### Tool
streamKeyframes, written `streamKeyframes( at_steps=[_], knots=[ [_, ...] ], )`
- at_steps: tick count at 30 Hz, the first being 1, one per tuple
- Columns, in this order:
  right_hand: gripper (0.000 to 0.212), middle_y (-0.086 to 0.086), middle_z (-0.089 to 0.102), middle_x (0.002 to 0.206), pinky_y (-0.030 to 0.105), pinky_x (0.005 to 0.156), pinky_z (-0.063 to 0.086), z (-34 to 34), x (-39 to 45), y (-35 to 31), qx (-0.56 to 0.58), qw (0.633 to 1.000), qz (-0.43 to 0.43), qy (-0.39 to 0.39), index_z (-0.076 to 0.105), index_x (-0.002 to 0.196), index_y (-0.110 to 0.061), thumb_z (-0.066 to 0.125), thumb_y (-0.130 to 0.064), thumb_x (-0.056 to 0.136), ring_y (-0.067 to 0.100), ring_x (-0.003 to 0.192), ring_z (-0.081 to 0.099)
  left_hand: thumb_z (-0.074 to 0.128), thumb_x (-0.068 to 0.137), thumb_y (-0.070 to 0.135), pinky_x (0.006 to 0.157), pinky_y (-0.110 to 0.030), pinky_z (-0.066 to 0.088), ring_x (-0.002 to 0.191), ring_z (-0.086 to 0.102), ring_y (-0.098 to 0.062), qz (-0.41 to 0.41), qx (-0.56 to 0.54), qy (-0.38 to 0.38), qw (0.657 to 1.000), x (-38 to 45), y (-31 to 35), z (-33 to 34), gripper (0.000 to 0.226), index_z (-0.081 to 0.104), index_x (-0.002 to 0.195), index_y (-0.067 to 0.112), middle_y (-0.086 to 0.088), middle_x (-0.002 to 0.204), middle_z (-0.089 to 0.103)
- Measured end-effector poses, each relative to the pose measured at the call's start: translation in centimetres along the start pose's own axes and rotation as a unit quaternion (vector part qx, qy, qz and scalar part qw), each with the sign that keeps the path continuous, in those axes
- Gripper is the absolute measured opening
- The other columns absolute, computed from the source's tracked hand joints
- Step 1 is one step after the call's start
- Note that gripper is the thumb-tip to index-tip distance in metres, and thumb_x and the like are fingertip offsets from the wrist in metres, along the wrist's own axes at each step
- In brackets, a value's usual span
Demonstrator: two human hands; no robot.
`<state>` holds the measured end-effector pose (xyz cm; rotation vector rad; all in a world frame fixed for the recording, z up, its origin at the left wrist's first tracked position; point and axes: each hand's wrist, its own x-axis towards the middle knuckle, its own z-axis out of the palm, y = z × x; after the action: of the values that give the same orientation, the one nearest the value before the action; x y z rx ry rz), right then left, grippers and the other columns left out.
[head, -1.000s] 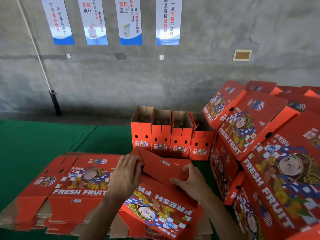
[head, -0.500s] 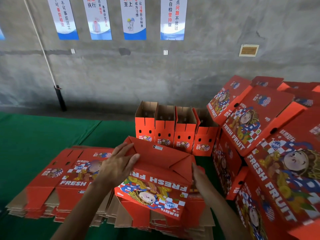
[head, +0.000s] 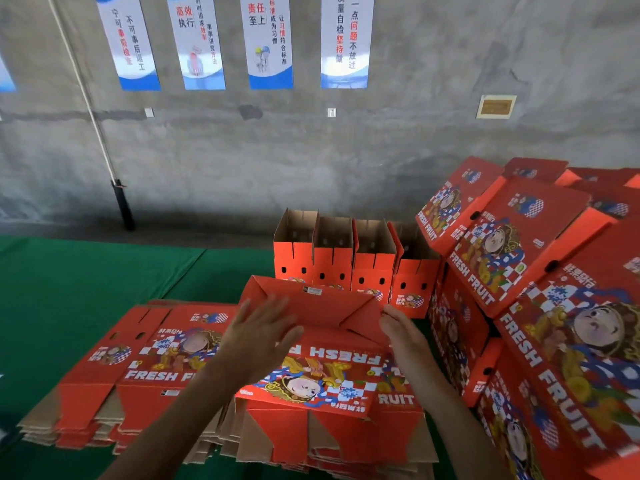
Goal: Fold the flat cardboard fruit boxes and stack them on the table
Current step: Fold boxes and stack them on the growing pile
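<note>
Best done over the flat stack (head: 114, 382) on the green counter (head: 62, 292): keep the half-formed box (head: 325, 372) square on top. Press the base flaps flat with the spread, open left hand (head: 258, 336); pinch the right corner with the right hand (head: 398, 329).

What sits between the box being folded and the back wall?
In the head view, a row of four open-topped orange boxes stands upright between the box being folded and the grey wall.
</note>
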<state>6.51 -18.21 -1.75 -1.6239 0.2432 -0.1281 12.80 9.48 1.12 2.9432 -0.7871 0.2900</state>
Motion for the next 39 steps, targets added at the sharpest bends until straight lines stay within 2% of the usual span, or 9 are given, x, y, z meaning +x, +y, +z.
streamKeyframes(
  at_steps=[8, 11, 16, 21, 25, 30, 32, 35, 39],
  knots=[
    [0.054, 0.003, 0.039, 0.16, 0.044, 0.109, 0.048, 3.9, 1.3, 1.4, -0.261, 0.963, -0.059, 0.001, 0.031, 0.158, -0.024, 0.046, -0.037, 0.108, 0.019, 0.136, 0.051, 0.003, 0.084, 0.091, 0.128, -0.048, 0.008, 0.155, 0.022, -0.022, -0.02, 0.061, -0.056, 0.996, 2.5, 1.7, 2.3, 0.106, 0.028, 0.16, 0.021, 0.001, 0.168, 0.023],
    [0.051, 0.005, 0.045, 0.155, 0.047, 0.109, 0.048, 3.5, 2.1, 1.8, -0.323, 0.944, -0.07, 0.024, 0.039, 0.154, -0.019, 0.044, -0.038, 0.107, 0.022, 0.134, 0.052, -0.007, 0.08, 0.087, 0.124, -0.048, 0.011, 0.141, 0.045, -0.018, -0.005, 0.081, -0.048, 0.996, 2.5, 0.8, 2.1, 0.109, 0.054, 0.142, 0.022, 0.004, 0.148, 0.055],
    [0.059, 0.01, 0.024, 0.168, 0.047, 0.125, 0.026, 4.6, 3.0, -1.4, -0.415, 0.838, -0.268, 0.231, 0.028, 0.159, -0.013, 0.04, -0.04, 0.109, 0.026, 0.156, 0.022, 0.009, 0.097, 0.073, 0.125, -0.05, 0.015, 0.141, 0.047, -0.013, -0.024, 0.037, 0.002, 0.999, 0.9, -1.2, 2.7, 0.079, 0.055, 0.144, 0.029, 0.008, 0.148, 0.057],
    [0.046, -0.002, 0.047, 0.155, 0.045, 0.121, 0.022, 10.4, 2.5, 0.5, -0.61, 0.751, -0.216, -0.131, 0.045, 0.147, -0.022, 0.02, -0.037, 0.111, 0.022, 0.148, 0.034, 0.015, 0.097, 0.066, 0.113, -0.045, 0.034, 0.119, 0.065, -0.015, -0.01, 0.008, 0.047, 0.999, -0.2, -1.3, 3.7, 0.072, 0.073, 0.117, 0.027, 0.008, 0.122, 0.072],
    [0.054, 0.0, 0.018, 0.17, 0.046, 0.127, 0.014, 10.7, 4.8, -1.5, -0.509, 0.82, -0.261, 0.021, 0.029, 0.158, -0.024, 0.016, -0.044, 0.11, 0.023, 0.159, 0.008, 0.025, 0.099, 0.066, 0.118, -0.062, 0.028, 0.13, 0.059, -0.017, -0.008, 0.013, 0.067, 0.998, -1.0, -1.8, 4.0, 0.063, 0.074, 0.12, 0.033, 0.007, 0.128, 0.07],
    [0.052, 0.006, 0.0, 0.173, 0.048, 0.128, 0.008, 12.2, 4.6, -0.1, -0.569, 0.779, -0.179, -0.194, 0.043, 0.152, -0.023, 0.017, -0.043, 0.112, 0.025, 0.159, -0.002, 0.017, 0.101, 0.055, 0.122, -0.061, 0.014, 0.143, 0.046, -0.022, -0.057, 0.021, 0.088, 0.994, -1.8, -2.8, 3.0, 0.063, 0.067, 0.129, 0.03, 0.0, 0.145, 0.059],
    [0.048, 0.007, 0.015, 0.171, 0.046, 0.125, 0.011, 11.5, 5.7, -2.2, -0.46, 0.851, -0.24, -0.085, 0.055, 0.139, -0.023, 0.021, -0.043, 0.111, 0.023, 0.158, 0.01, 0.019, 0.104, 0.055, 0.123, -0.058, 0.008, 0.153, 0.028, -0.025, -0.139, 0.006, 0.088, 0.986, -2.0, -4.3, 2.7, 0.058, 0.061, 0.136, 0.03, -0.003, 0.158, 0.044],
    [0.051, 0.004, 0.015, 0.171, 0.039, 0.126, 0.014, 11.7, 6.0, -3.0, -0.395, 0.843, -0.348, 0.111, 0.033, 0.158, -0.025, 0.027, -0.042, 0.111, 0.019, 0.158, 0.012, 0.028, 0.101, 0.062, 0.118, -0.056, 0.033, 0.156, 0.012, -0.026, -0.191, -0.097, 0.042, 0.976, -2.0, -5.4, 2.6, 0.055, 0.058, 0.139, 0.035, 0.0, 0.169, 0.019],
    [0.049, -0.002, 0.005, 0.173, 0.052, 0.127, 0.008, 13.1, 6.6, -0.1, -0.514, 0.82, -0.194, -0.158, 0.041, 0.155, -0.032, 0.039, -0.045, 0.108, 0.023, 0.159, 0.006, 0.038, 0.102, 0.052, 0.091, -0.045, 0.052, 0.143, 0.038, -0.026, -0.188, -0.088, 0.037, 0.978, -1.9, -4.8, 3.1, 0.036, 0.068, 0.104, 0.033, 0.008, 0.167, 0.024]
  ],
)
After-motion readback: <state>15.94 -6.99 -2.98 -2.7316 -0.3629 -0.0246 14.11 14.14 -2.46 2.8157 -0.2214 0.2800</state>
